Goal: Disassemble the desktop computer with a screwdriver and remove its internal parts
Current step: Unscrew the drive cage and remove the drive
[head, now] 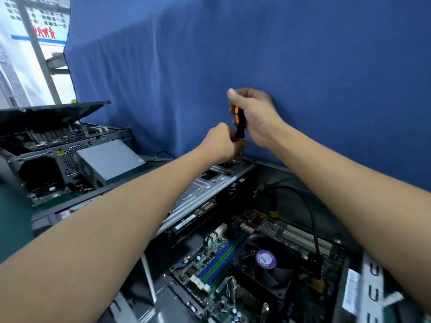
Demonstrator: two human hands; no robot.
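right hand (254,117) clenched its grip round the handle of the screwdriver (239,123); left hand (221,142) pinched the shaft just below. the tip stood on the far end of the drive bracket (205,190) of the open desktop computer (370,276); the motherboard (217,264) lay nearer than the bracket.

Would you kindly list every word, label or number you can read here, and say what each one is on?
Nothing is sharp enough to quote.
Wall poster: rows of dark characters above red figures, blurred.
Purple sticker on the cooler fan: print too small.
White strip label on the black drive: unreadable.
Pale label on the case edge: blurred.
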